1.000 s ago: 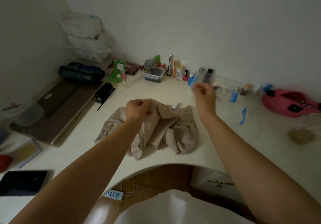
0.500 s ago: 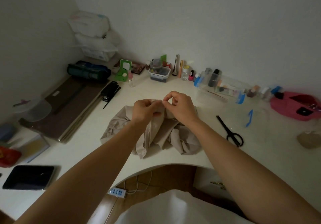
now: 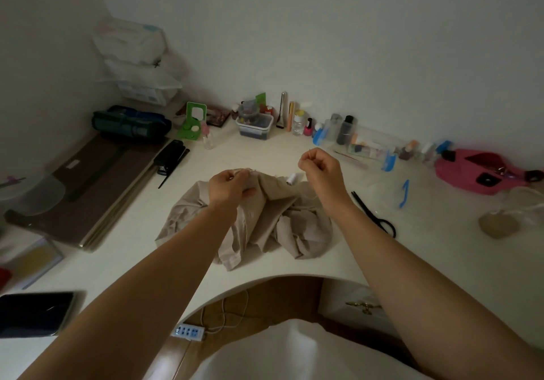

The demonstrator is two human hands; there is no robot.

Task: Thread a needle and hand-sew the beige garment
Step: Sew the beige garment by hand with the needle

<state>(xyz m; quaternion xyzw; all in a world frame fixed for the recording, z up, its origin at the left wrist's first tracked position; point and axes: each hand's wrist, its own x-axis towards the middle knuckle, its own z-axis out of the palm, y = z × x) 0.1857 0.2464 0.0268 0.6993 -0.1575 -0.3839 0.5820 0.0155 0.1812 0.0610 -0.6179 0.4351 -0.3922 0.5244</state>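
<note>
The beige garment [image 3: 273,220] lies crumpled on the white desk [image 3: 129,264], just beyond the desk's curved cut-out. My left hand [image 3: 231,185] pinches a raised fold at the garment's far edge. A thin metal needle [image 3: 252,170] pokes out of that fold beside my fingertips. My right hand [image 3: 319,170] is lifted to the right of the fold, thumb and forefinger pinched together on a thread that is barely visible. A white thread spool [image 3: 292,178] stands between the two hands, behind the cloth.
Black scissors [image 3: 375,216] lie right of the garment. Bottles and a small plastic box [image 3: 254,126] line the back wall. A pink case [image 3: 482,173] sits far right, dark boards [image 3: 97,191] and a black comb [image 3: 170,161] to the left, and a tablet [image 3: 32,313] at near left.
My right hand came in from the far right to the fold at my left hand, then drew away again up and to the right. My left hand kept its hold on the fold.
</note>
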